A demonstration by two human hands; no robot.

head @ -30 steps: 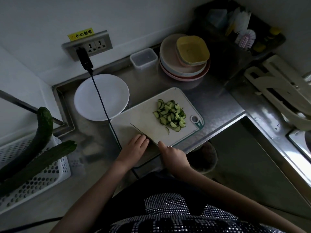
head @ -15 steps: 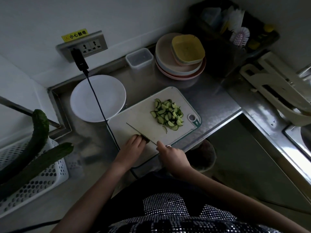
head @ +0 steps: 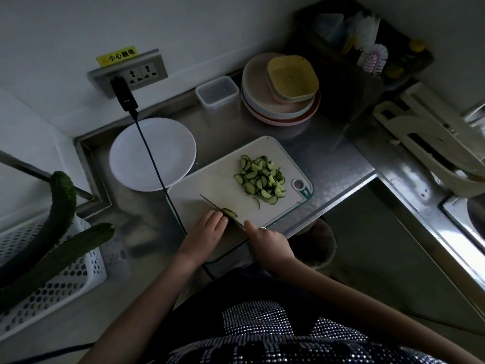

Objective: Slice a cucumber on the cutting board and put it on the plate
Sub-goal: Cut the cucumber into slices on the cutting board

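Green cucumber stub [head: 230, 213] near cutting board [head: 223, 185] edge: left hand [head: 207, 232] pinning it, right hand [head: 267, 239] clamping knife [head: 210, 203]; I'm keeping fingertips tucked.

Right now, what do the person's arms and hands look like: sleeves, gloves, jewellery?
Both forearms are bare, with no sleeves or gloves in view. The right hand wears a thin ring on one finger; the left hand shows none. The dark garment below has rows of small shiny studs.
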